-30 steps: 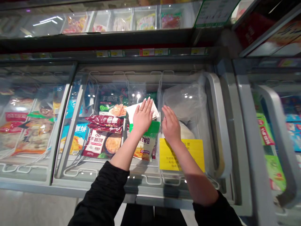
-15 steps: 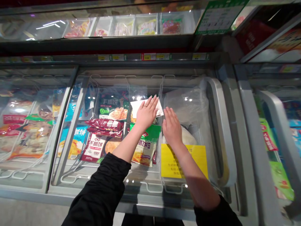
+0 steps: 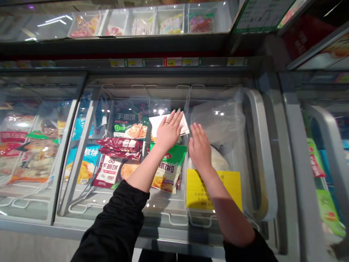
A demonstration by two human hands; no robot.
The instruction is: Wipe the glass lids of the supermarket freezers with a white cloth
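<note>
Flat on the glass lid (image 3: 163,202) of a chest freezer, my left hand (image 3: 169,131) presses a folded white sheet, paper or cloth (image 3: 156,122). Its fingers are stretched out, with a ring on one of them. To its right, my right hand (image 3: 200,147) lies with fingers extended and holds nothing. It rests on or just over the glass, above a yellow sign (image 3: 226,185) with printed characters. Beneath the glass, below my left hand, is a green and white food packet (image 3: 169,173).
A curved grey handle (image 3: 263,156) stands up at the lid's right side. Maroon packets (image 3: 109,173) and a dark green packet (image 3: 129,122) lie in wire baskets under the glass. Price tags (image 3: 174,62) line the back rail. Another lidded freezer section (image 3: 29,145) adjoins on the left.
The camera view has shifted slightly. Both hands keep nearly the same places on the lid, and the white sheet stays under my left hand.
</note>
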